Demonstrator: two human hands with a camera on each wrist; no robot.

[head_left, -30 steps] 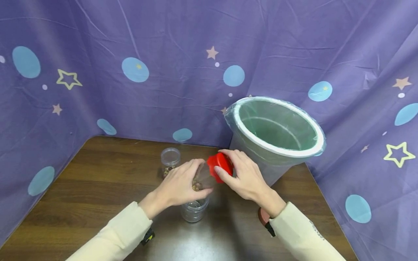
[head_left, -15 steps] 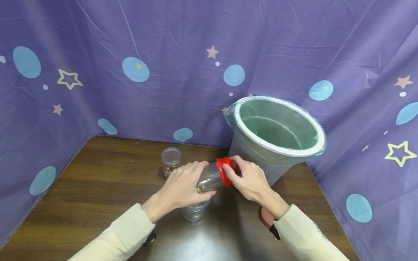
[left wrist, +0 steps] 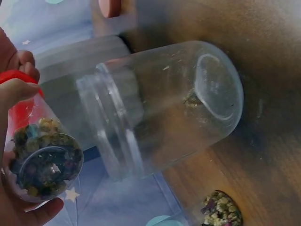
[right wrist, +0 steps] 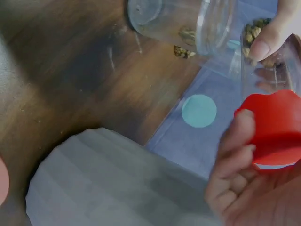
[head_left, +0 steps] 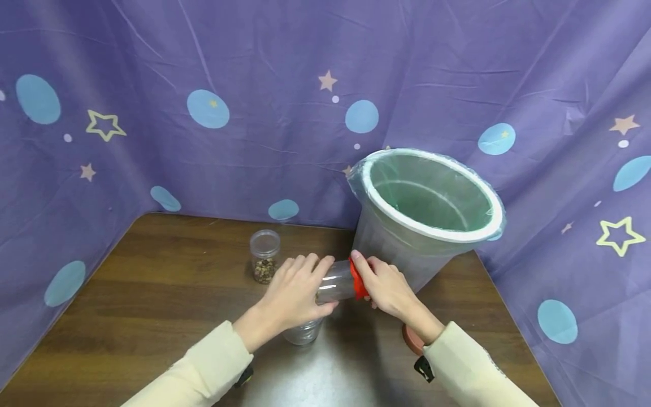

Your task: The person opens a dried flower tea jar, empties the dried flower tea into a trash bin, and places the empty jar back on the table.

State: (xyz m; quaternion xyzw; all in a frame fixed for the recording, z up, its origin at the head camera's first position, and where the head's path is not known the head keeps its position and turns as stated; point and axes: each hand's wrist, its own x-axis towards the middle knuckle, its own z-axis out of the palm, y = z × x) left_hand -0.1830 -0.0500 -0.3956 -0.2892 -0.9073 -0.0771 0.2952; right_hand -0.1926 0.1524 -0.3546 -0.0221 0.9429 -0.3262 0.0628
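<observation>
My left hand point(head_left: 292, 294) holds a clear plastic jar point(head_left: 335, 282) around its base, tilted nearly on its side. Dried flower buds point(left wrist: 44, 160) lie gathered at the bottom of that jar in the left wrist view. A red scalloped lid point(head_left: 357, 281) covers its mouth, and my right hand point(head_left: 389, 285) grips the lid, thumb on top and fingers around the side. Just below the held jar an open clear jar point(left wrist: 164, 108) stands on the table with a small scrap inside. In the head view the left hand partly hides it.
Behind my left hand stands another clear jar point(head_left: 265, 265), part full of dried flowers. A tall grey bin point(head_left: 402, 249) with a clear liner is at the back right. A pinkish-brown round lid point(head_left: 412, 339) lies by the right wrist. Purple curtain point(head_left: 285, 113) surrounds the wooden table point(head_left: 152, 282).
The held jar has tipped closer to horizontal and come slightly lower. My right hand has turned on the red lid, its thumb now over the top. The left hand has shifted slightly right.
</observation>
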